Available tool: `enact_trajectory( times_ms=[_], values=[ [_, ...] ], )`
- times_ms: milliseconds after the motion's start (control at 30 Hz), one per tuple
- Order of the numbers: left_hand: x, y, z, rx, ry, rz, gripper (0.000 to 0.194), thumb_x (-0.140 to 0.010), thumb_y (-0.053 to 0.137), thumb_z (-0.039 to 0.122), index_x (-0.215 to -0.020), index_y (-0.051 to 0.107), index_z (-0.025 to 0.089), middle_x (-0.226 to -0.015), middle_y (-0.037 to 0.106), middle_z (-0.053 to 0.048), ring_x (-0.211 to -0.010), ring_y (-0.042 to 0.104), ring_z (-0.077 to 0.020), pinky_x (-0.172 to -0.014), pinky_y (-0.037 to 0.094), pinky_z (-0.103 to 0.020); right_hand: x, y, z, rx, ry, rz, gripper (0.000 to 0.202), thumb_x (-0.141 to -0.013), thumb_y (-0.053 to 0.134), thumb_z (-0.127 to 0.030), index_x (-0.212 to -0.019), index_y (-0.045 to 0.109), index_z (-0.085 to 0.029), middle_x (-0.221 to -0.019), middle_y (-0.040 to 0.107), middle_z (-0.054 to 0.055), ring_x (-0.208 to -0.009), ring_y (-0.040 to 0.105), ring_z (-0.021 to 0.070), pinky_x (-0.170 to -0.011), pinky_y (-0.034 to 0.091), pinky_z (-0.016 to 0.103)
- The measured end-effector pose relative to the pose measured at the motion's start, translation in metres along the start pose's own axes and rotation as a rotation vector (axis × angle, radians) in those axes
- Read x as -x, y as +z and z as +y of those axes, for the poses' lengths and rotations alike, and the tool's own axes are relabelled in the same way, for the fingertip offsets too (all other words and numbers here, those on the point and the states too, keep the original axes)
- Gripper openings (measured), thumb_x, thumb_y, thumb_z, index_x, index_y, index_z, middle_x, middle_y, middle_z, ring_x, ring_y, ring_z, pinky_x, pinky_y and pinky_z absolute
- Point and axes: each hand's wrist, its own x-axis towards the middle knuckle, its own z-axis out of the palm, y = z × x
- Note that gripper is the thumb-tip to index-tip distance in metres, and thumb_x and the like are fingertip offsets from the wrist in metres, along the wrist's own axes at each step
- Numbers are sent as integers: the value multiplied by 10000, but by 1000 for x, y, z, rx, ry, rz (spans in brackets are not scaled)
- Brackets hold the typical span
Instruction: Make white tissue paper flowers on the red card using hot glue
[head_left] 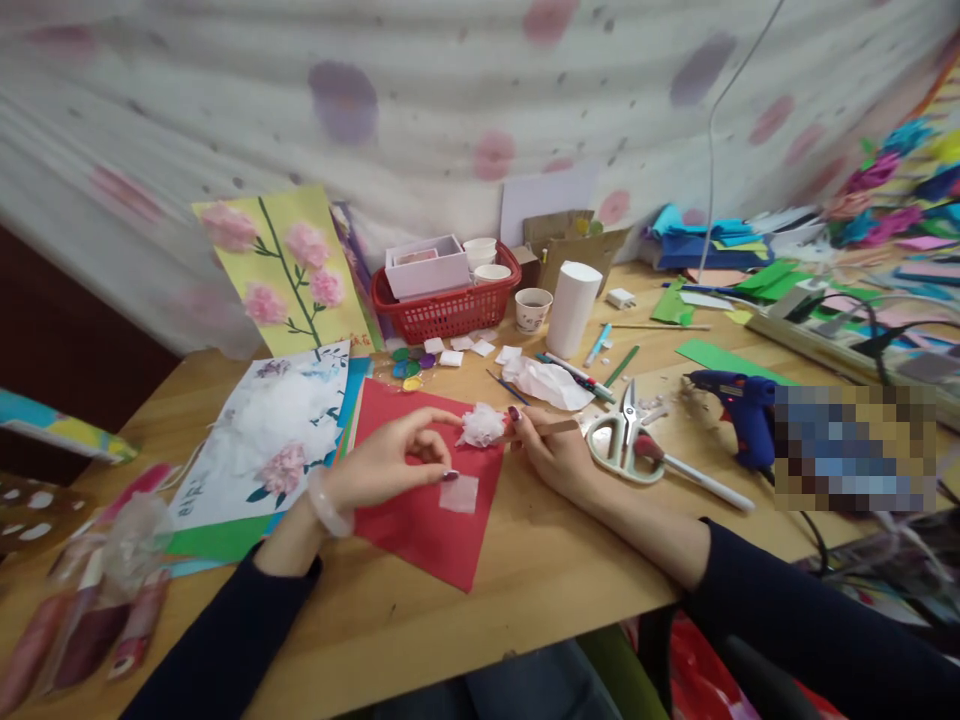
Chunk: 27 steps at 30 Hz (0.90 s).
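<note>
My right hand (559, 455) pinches a flat wooden stick (562, 427) between thumb and fingers. At the stick's tip is a ruffled white tissue-paper flower (482, 426), over the edge of a sheet of red paper (420, 540). My left hand (394, 455) hovers over the red paper with thumb and index finger apart. Its index fingertip is at the flower's left side; whether it touches I cannot tell. Below the left thumb lies a small white tissue square (459, 493).
White-handled scissors (624, 440), a white pen (709, 482) and a blue glue gun (739, 400) lie to the right. Behind stand a red basket (450, 318), a paper cup (532, 312) and a white roll (574, 310). Flower pictures (300, 260) are at the left.
</note>
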Motion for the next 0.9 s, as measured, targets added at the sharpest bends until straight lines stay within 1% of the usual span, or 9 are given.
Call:
enact_trajectory(
  times_ms=[100,200,367,433,633,700,767,833,900],
  values=[
    [-23,24,-10,-165,62,92,454,-794,595,187,-1234,484,178,-788,683,0,-745,663,-176,-702,492,-305,-3,1,-1,-5,4,18,496,-993,352,-494,-707,625,-193,-623,666,35,-575,623,146,-547,445,248],
    [-40,38,-17,-356,83,211,467,-792,605,130,-1241,487,177,-803,694,-9,-741,659,-193,-682,475,-306,-4,0,-3,-37,5,53,484,-987,382,-486,-709,642,-187,-624,675,36,-571,632,145,-544,451,242],
    [-51,41,-16,-483,66,307,389,-816,626,159,-1190,519,173,-817,693,-19,-724,656,-205,-629,453,-293,1,-2,-5,-113,-3,102,499,-998,365,-464,-692,644,-187,-575,647,20,-502,588,124,-486,415,226],
    [-52,40,-15,-487,68,309,392,-818,627,165,-1194,515,174,-821,694,-19,-720,654,-203,-631,454,-292,3,-2,-4,-106,-27,64,505,-1007,343,-453,-712,655,-187,-567,638,15,-490,575,115,-480,402,218],
    [-53,41,-14,-445,59,345,373,-825,614,188,-1188,527,166,-850,694,-31,-713,642,-193,-677,483,-307,2,1,-1,95,-89,-51,490,-1004,330,-446,-714,627,-185,-585,626,26,-519,560,120,-505,371,224],
    [-50,40,-16,-458,102,373,334,-836,594,197,-1165,543,166,-914,692,-54,-801,650,-202,-754,497,-325,1,1,-1,108,-89,-77,468,-1007,326,-426,-718,609,-190,-608,629,29,-546,568,128,-527,378,231],
    [-45,38,-21,-551,166,402,364,-842,608,266,-1189,542,176,-1094,670,-99,-1018,621,-243,-912,465,-385,1,2,-2,114,-80,-107,448,-1010,321,-410,-721,591,-199,-625,632,28,-562,569,132,-542,381,237],
    [-39,35,-29,-705,155,399,542,-829,639,400,-1303,486,188,-1364,540,-153,-1278,466,-313,-1062,338,-490,2,1,-3,130,-79,-128,430,-1011,322,-405,-715,562,-208,-635,626,26,-573,562,135,-548,376,242],
    [-35,34,-36,-825,23,324,770,-805,636,537,-1432,368,178,-1544,319,-190,-1422,253,-373,-1113,204,-586,2,1,-4,162,-93,-135,424,-1010,321,-409,-686,512,-214,-607,586,18,-562,538,136,-545,360,248]
  ],
)
